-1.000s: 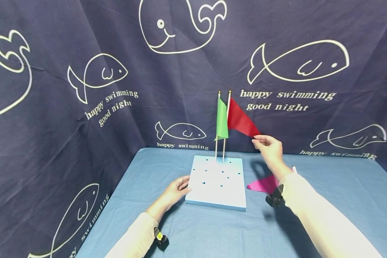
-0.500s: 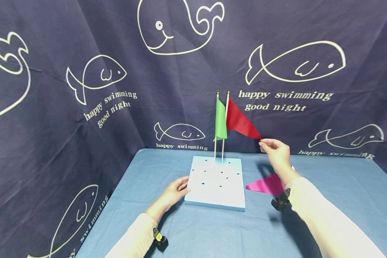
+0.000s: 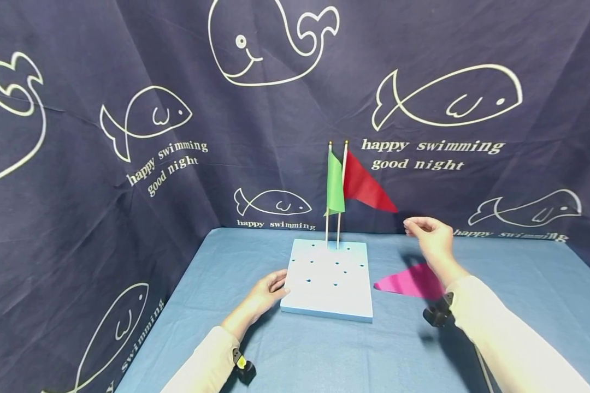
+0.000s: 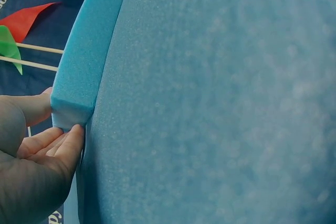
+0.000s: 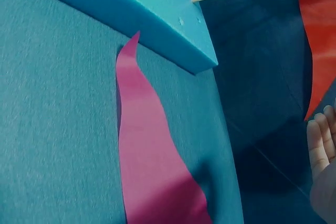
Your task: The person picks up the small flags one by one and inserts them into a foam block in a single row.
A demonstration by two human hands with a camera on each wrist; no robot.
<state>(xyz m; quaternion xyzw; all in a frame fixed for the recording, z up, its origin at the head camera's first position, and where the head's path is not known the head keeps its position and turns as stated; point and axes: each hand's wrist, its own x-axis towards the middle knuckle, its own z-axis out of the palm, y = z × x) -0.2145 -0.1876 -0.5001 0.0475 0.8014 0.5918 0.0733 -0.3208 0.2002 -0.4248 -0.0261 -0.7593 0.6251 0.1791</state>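
My left hand [image 3: 264, 295] grips the left edge of a light blue foam board [image 3: 324, 300] dotted with small holes. In the left wrist view, its thumb is on the board's top face and its fingers [image 4: 71, 148] are at the side. Two flags on thin wooden sticks stand upright near the board's back edge: a green flag [image 3: 335, 185] and, right of it, a red triangular flag [image 3: 366, 185], spread to the right. My right hand [image 3: 434, 240] hovers just right of the red flag's tip, fingers loosely bent and holding nothing.
A pink triangular flag [image 3: 408, 281] lies on the blue cloth [image 3: 305, 355] right of the board, partly hidden by my right arm. Part of a stick [image 3: 483, 365] shows beside that sleeve. A dark curtain [image 3: 285, 120] with fish drawings closes off the back and left.
My right hand has let go of the red flag's tip and moved right, away from it. The red flag stays spread out. My left hand keeps its place on the board.
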